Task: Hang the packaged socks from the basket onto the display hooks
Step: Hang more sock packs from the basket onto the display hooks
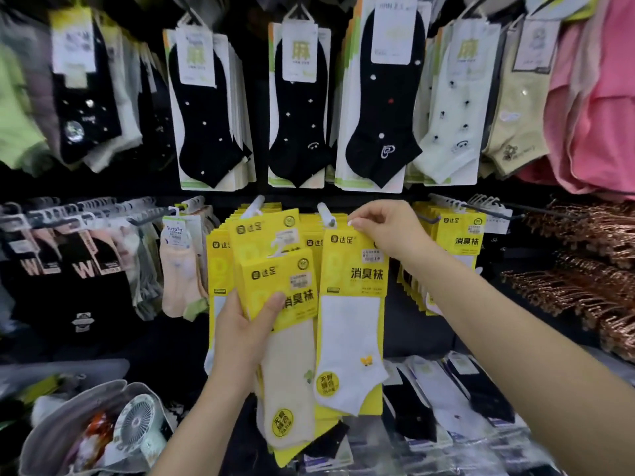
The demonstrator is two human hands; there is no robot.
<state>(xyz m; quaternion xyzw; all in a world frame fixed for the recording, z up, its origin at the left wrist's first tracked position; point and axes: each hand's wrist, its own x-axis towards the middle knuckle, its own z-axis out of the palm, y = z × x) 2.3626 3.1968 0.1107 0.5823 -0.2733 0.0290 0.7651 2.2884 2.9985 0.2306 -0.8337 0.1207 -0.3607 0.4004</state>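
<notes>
While the left hand (pixel 247 324) grips spare yellow sock packs (pixel 281 290), at least two, kept low as ready stock, the right hand (pixel 388 231) pinches one white-sock pack (pixel 354 286) by its top edge, apparently to slip it onto the right hook (pixel 326 214); a second hook (pixel 256 204), left of it, already carries packs.

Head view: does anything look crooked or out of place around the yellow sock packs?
Nothing damaged or spilled. The yellow packs gripped in the left hand are tilted and fanned, not yet hung. The right hand pinches the top of a white-sock pack by the hook. Below, loose packs lie jumbled.
</notes>
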